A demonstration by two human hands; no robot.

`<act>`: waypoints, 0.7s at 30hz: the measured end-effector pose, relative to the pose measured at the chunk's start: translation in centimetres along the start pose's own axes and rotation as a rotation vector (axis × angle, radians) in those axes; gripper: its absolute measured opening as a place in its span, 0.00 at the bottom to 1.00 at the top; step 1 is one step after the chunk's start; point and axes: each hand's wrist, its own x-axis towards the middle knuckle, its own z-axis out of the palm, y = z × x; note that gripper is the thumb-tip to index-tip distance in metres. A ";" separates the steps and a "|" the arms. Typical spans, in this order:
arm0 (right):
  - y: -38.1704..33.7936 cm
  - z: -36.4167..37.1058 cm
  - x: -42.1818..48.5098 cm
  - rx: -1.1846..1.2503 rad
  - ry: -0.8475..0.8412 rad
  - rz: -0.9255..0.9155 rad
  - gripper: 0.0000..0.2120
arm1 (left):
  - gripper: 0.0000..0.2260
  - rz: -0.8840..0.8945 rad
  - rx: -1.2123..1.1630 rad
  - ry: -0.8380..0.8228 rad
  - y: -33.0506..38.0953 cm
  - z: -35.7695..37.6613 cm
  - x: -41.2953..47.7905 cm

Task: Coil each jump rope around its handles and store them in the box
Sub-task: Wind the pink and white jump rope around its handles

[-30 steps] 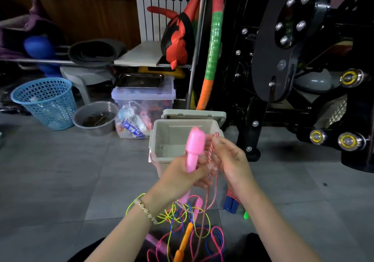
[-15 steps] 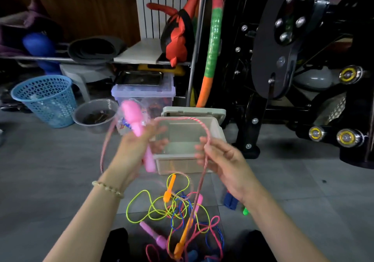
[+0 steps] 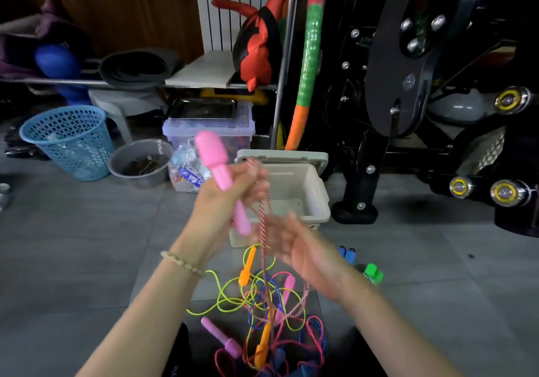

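Grips a handle (image 3: 208, 155) in the raised left hand (image 3: 226, 201), forearms stretched forward, with the right hand (image 3: 300, 245) just below it, blurred, grip unclear.

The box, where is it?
In the head view the beige box sits open on the floor in the middle, just behind the left hand gripping a pink handle.

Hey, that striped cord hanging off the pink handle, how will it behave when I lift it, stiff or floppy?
Probably floppy: the striped cord hangs limp from the pink handle in the left hand. Likely light, being thin. It may snag, as its lower end runs into the tangled ropes on the floor.
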 end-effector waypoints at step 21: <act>-1.6 -1.0 0.9 -0.231 0.255 -0.094 0.21 | 0.06 -0.170 0.240 -0.232 -2.7 0.9 -1.5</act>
